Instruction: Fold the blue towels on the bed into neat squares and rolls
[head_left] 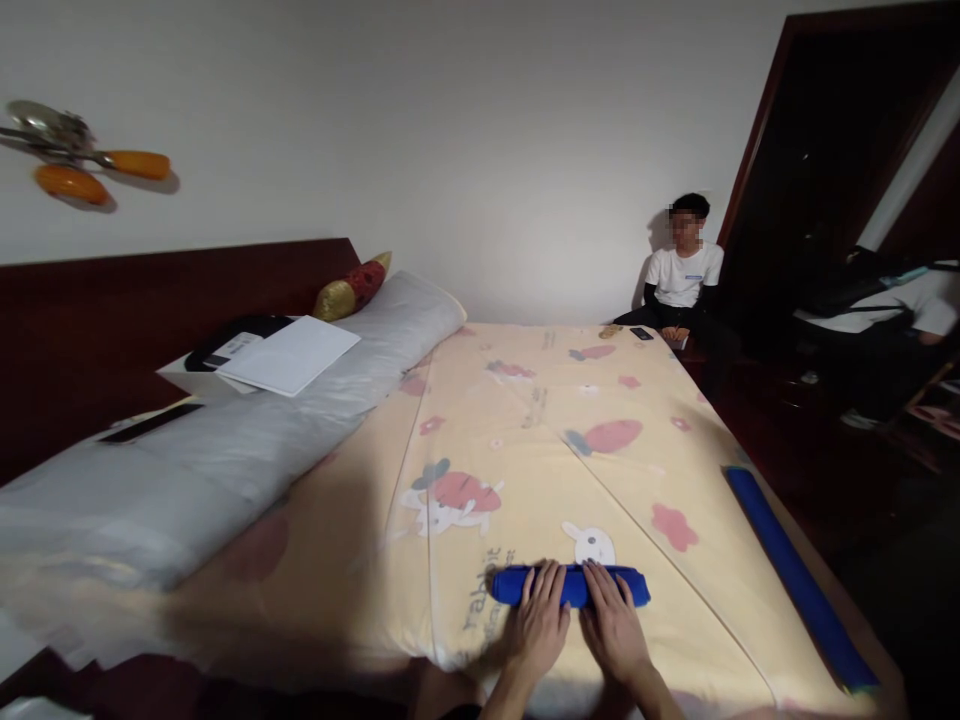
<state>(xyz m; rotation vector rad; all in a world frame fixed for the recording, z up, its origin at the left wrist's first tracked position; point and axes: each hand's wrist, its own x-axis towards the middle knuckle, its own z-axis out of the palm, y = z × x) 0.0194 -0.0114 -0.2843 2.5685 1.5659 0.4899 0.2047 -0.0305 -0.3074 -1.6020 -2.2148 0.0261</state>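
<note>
A rolled blue bundle (576, 588), perhaps of cloth, lies crosswise on the bed near me. My left hand (541, 620) rests palm down on its left half, fingers stretched out over it towards the far edge. Close beside it, my right hand (613, 622) lies over the right half in the same way, its fingers also extended. Both ends of the bundle stick out past my hands. What my palms and thumbs cover cannot be seen. Under the bundle spreads a yellow bed sheet (480, 430) printed with rabbits and carrots.
Along the bed's right edge lies a long blue strip (799, 575). A grey bolster (247, 490) runs along the left, carrying a white flat sheet (296, 355). A phone (641, 333) lies at the far corner beside a seated person (682, 275). Another person (885, 310) is at right.
</note>
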